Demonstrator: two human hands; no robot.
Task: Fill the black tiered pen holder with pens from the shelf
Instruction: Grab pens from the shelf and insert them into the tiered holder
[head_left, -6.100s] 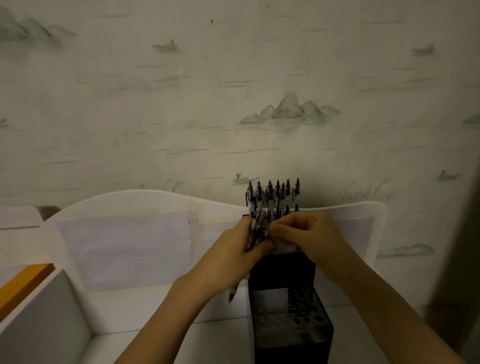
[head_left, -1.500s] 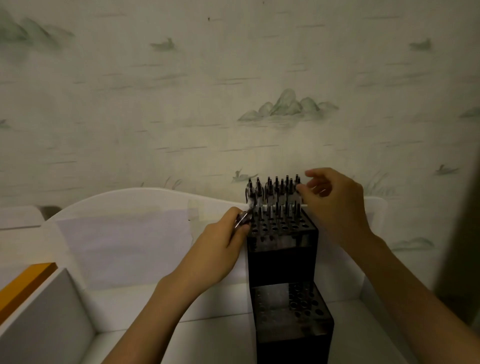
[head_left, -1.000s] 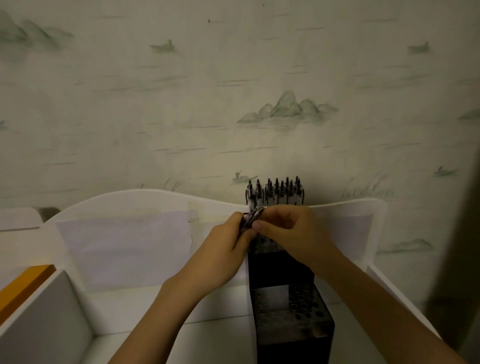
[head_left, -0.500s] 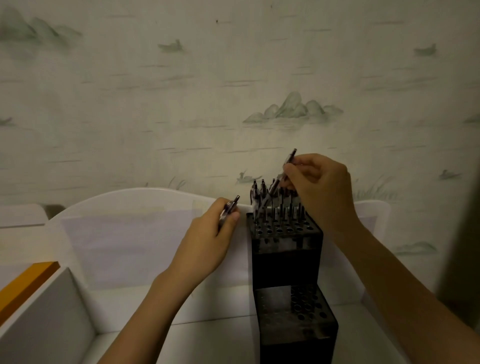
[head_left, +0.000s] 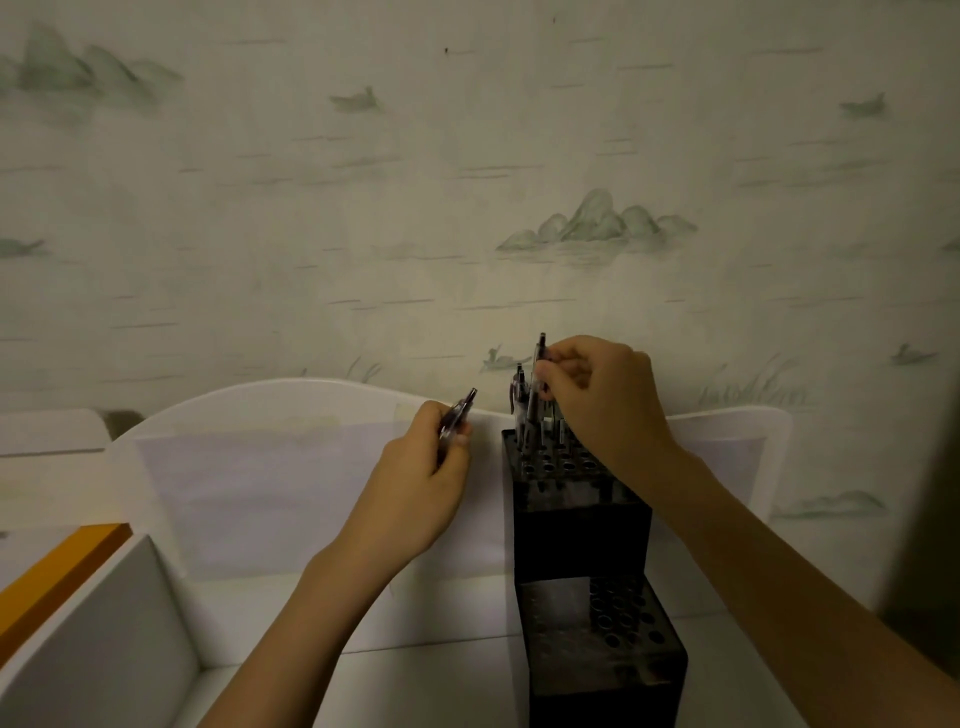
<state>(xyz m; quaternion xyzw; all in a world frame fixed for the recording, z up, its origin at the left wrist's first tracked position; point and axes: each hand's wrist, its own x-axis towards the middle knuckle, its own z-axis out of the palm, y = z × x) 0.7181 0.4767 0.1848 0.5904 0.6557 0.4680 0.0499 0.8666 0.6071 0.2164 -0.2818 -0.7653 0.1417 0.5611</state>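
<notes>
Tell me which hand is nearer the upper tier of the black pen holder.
Right. The right hand is directly over the upper tier, pinching a pen above its holes. The left hand is off to the tier's left side, gripping spare pens.

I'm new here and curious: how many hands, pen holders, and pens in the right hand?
Hands: 2, left hand and right hand
Black pen holder: 1
Pen in right hand: 1
Total: 4
</notes>
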